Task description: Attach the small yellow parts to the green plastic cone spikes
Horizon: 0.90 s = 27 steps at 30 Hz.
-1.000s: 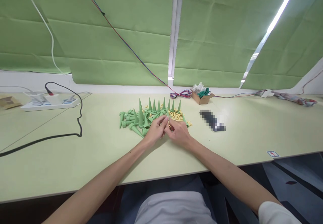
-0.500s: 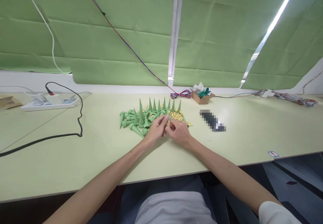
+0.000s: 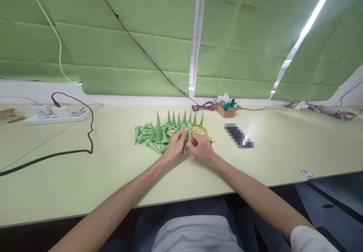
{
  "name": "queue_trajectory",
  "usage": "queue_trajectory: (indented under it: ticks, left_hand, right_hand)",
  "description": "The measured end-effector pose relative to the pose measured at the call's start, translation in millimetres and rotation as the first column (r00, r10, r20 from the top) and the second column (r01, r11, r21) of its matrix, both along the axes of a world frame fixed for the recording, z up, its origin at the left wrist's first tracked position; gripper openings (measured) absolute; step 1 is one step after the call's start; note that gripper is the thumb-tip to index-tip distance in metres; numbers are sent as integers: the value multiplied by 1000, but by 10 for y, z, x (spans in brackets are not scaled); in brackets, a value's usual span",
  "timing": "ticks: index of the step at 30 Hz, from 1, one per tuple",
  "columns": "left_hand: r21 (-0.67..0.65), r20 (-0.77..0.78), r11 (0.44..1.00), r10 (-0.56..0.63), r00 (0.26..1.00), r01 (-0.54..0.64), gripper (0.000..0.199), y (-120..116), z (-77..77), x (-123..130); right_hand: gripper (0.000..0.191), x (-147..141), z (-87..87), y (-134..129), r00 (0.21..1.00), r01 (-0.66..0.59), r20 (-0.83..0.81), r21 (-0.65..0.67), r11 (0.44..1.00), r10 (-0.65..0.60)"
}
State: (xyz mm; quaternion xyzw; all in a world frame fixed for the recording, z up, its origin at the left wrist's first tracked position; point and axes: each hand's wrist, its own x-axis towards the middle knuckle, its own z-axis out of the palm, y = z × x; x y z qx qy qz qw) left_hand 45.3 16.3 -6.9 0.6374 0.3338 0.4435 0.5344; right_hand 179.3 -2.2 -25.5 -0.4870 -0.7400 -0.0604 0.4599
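Note:
My left hand (image 3: 177,143) is closed around a green cone (image 3: 189,130), which points upward between my two hands. Close beside it, my right hand (image 3: 200,147) pinches a small yellow piece (image 3: 192,140) against the lower part of that cone. To the left and behind my hands lie several green cones (image 3: 153,145), some on their sides; others (image 3: 169,118) stand upright in a row. A pile of small yellow pieces (image 3: 198,130) is just behind my right hand. The fingertips partly hide the base of the held cone.
A small cardboard box (image 3: 227,111) with plastic and green material stands at the back, beside coiled wires (image 3: 203,106). A blurred dark object (image 3: 238,135) lies to the right. On the left are a power strip (image 3: 58,116) and a black cable (image 3: 91,131).
The cone between my hands now stands more upright, and the yellow piece has turned slightly and sits closer against it. My hands have barely moved.

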Motion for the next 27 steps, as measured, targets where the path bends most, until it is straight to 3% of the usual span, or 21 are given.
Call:
queue_trajectory:
  ticks: [27]
  left_hand:
    - [49,-40,998,-31,999,33,43,28,-25,-15]
  right_hand:
    - [26,-13,4,2,1000,8,26,-18,1000,-8]
